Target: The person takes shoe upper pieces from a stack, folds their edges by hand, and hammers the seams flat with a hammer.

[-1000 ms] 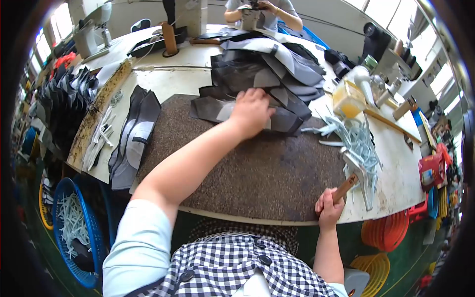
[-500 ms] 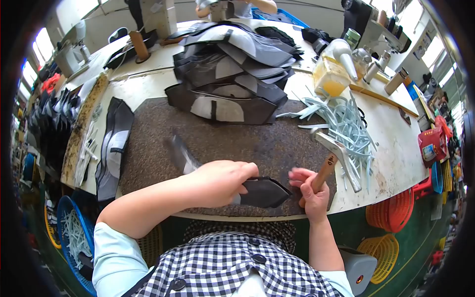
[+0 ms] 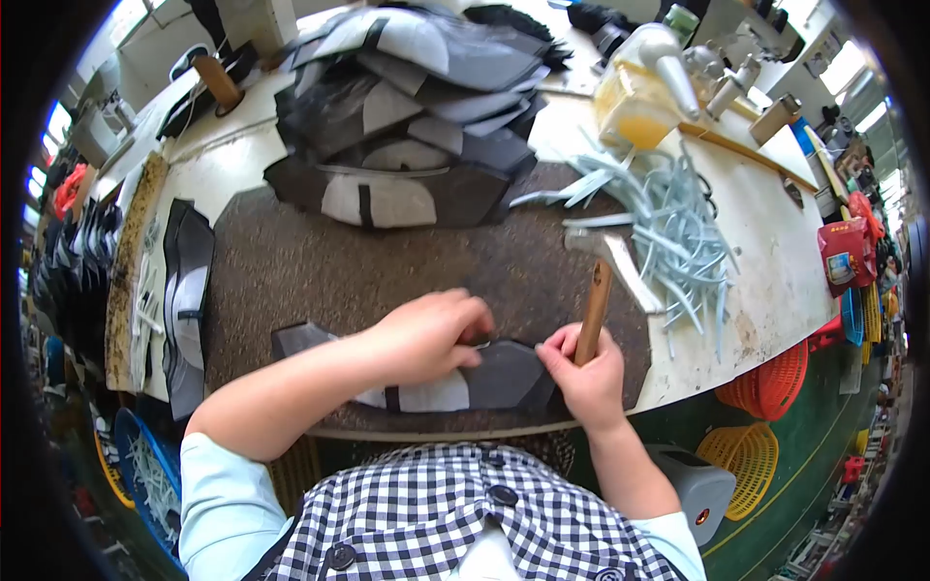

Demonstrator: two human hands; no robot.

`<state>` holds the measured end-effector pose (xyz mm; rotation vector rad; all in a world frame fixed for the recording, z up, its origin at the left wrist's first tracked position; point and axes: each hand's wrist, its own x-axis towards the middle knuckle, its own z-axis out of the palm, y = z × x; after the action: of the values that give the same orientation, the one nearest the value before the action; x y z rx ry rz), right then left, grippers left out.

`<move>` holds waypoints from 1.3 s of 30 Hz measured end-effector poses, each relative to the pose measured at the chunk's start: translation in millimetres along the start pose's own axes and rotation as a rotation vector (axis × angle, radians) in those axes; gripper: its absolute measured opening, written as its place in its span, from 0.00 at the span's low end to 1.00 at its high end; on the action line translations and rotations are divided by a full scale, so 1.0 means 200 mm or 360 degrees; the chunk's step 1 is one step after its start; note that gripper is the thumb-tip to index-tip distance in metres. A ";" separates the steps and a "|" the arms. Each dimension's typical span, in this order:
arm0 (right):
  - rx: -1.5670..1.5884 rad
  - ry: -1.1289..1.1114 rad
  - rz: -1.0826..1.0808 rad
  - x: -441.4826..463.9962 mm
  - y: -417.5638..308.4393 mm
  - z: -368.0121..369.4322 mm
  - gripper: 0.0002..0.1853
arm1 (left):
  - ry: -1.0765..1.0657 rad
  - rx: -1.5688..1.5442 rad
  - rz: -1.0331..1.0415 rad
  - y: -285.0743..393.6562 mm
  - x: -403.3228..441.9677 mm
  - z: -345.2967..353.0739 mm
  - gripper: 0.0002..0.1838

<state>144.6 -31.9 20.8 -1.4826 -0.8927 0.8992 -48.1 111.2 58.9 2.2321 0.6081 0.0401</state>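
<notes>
A black-and-grey piece [image 3: 509, 373], which looks like a shoe upper with a pale patch, lies lengthwise along the front of a dark work board [image 3: 339, 261]. My left hand [image 3: 431, 334] is over its middle, fingers curled and closed at its upper edge; the fingertips are partly hidden. In my right hand [image 3: 591, 378] is a hammer [image 3: 595, 300], its wooden handle upright and its metal head pointing away from me. The thumb and forefinger of that hand also touch the piece's right end.
Similar pieces form a tall pile [image 3: 407, 126] at the back. One strip-like piece [image 3: 189, 300] lies at left. Pale blue strips [image 3: 668, 232] are heaped at right, near a yellowish glue container [image 3: 630, 107]. Baskets [image 3: 741, 465] stand on the floor.
The piece has been spread out along the front of the board; earlier it was bent and blurred. My right hand has moved left to its end, with the hammer turned more upright.
</notes>
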 end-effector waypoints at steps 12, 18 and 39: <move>-0.1192 -0.0194 -0.0460 -0.29 -0.27 -0.21 0.16 | 0.0039 0.0559 0.0085 0.08 0.01 0.12 0.20; -0.1421 -0.0235 -0.0075 -0.41 -0.22 -0.14 0.12 | -0.0014 0.0271 0.0096 0.04 0.06 0.07 0.16; -0.1562 -0.0193 -0.0092 -0.36 -0.35 -0.12 0.12 | 0.0067 0.0213 0.0749 -0.15 0.18 0.04 0.06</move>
<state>132.7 -101.1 95.6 -2.2114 -1.5866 0.5026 -27.4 137.0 25.5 2.4650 0.0975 0.2928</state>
